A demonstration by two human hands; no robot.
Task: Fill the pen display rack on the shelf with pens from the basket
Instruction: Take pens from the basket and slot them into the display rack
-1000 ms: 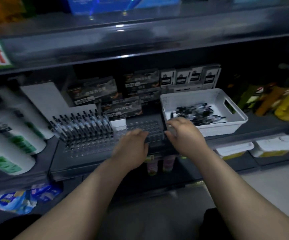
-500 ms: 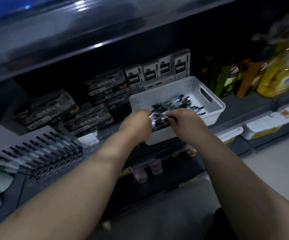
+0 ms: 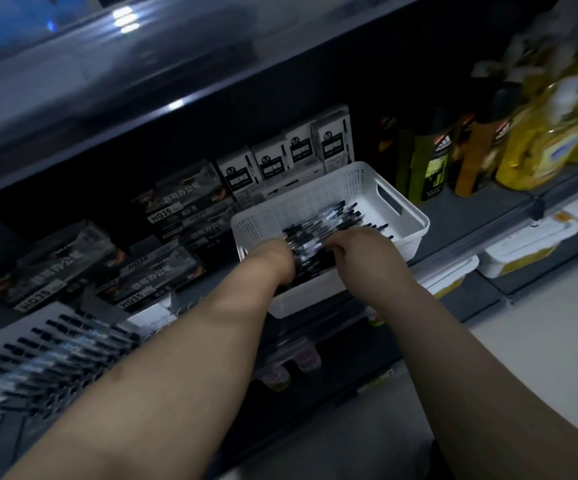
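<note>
Head view: shows right hand [image 3: 363,249] curled round black-capped clear plastic pens [image 3: 318,225] lying crosswise in white perforated plastic basket [image 3: 315,199], left hand [image 3: 275,259] grip hidden, nearer clear rack [image 3: 83,344] lower left.

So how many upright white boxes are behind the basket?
4: first box, second, third, fourth, side by side behind the basket; more may be hidden.

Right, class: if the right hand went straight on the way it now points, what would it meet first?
The right hand meets the black pens heaped in the white basket first: its fingers curl among them. Beyond, probably the left hand; depth is unclear.
</note>
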